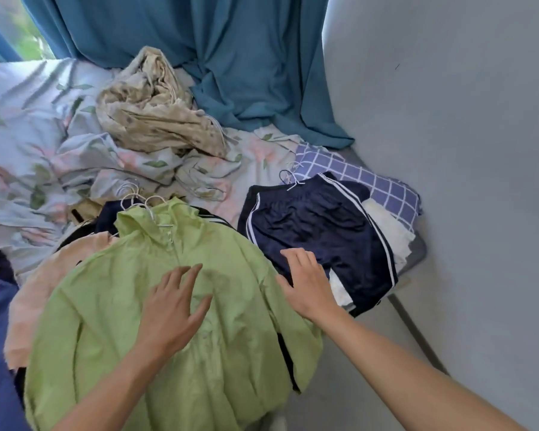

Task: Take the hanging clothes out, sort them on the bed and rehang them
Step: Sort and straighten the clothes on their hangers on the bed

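With the left hand (pixel 171 309) spread flat on the light green zip-front jacket (pixel 168 321) topping the near pile on the bed (pixel 22 144) and the right hand (pixel 305 284) resting open-fingered on the navy white-striped satin shorts (pixel 318 225), a careless drag risks sliding slippery layers together, tangling the white wire hangers (pixel 143 203).

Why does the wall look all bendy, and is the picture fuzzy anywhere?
Head view: the wide lens curves the wall and bed edge; the window corner is washed out and blurry; the green jacket and both hands look fairly sharp in soft, even daylight.
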`<state>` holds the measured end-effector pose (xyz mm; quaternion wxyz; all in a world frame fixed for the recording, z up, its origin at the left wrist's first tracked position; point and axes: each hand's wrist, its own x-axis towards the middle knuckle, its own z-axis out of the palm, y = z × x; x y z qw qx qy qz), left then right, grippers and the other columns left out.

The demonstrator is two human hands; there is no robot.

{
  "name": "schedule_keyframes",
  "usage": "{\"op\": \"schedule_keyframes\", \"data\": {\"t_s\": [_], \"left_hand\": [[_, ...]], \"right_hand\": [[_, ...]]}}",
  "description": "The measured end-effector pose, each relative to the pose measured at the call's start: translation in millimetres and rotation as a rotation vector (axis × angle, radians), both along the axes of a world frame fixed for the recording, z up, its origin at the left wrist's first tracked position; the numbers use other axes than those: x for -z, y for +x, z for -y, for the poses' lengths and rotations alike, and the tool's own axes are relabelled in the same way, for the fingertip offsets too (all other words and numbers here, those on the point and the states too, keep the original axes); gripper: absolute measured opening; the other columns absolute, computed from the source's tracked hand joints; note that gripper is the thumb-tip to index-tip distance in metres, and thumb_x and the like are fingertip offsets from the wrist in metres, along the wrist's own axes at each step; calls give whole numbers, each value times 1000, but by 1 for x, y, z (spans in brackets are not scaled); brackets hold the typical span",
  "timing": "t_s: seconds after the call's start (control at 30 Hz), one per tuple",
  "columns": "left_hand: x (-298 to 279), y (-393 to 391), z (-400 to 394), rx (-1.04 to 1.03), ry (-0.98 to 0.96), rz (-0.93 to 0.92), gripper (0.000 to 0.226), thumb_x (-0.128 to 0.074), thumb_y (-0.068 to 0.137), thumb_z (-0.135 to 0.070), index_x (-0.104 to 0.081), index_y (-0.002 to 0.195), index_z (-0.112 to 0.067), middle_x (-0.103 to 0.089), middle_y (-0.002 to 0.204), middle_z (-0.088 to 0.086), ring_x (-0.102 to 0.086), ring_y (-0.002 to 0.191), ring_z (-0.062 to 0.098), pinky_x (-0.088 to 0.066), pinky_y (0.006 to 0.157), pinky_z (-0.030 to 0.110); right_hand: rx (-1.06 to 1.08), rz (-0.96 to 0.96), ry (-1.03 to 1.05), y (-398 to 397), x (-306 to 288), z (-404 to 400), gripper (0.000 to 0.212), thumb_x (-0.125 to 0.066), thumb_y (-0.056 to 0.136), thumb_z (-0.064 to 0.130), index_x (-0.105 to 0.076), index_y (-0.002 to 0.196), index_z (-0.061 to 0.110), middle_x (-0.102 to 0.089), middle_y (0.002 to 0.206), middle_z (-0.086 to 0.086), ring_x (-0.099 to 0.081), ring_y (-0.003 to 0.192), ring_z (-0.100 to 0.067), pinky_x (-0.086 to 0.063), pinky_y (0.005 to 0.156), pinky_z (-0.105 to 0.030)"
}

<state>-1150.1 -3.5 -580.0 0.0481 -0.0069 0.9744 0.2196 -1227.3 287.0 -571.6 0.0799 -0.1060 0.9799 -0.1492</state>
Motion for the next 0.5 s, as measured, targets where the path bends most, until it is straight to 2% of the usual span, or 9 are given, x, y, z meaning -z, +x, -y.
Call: {"op": "schedule_keyframes", "data": {"t_s": [0.23, 0.4, 0.5], "left_hand": [[25, -107, -87, 38, -56, 25, 67, -38, 95, -61, -48, 151, -25, -54, 138, 0, -54, 125, 27, -51, 93, 45], [69, -203, -162, -46, -38, 101, 76, -41, 90, -65, -47, 153, -21, -53, 138, 2, -54, 126, 29, -51, 100, 47], [96, -258, -189, -178, 1, 180, 73, -49, 95, -61, -41, 157, -23, -51, 144, 7, -52, 134, 32, -50, 103, 49]], "right_hand": [[87, 12, -47, -110, 44, -97, 52, -59, 101, 39, -46, 148, 20, -47, 144, 3, -41, 132, -23, -47, 105, -41], [38, 68, 14, -224, 86, -175, 56, -57, 103, 40, -41, 153, 21, -41, 153, -3, -38, 140, -28, -45, 110, -44], [-14, 49, 81, -287, 94, -204, 59, -55, 104, 40, -38, 156, 19, -39, 156, -7, -37, 142, -31, -42, 114, -47]]}}
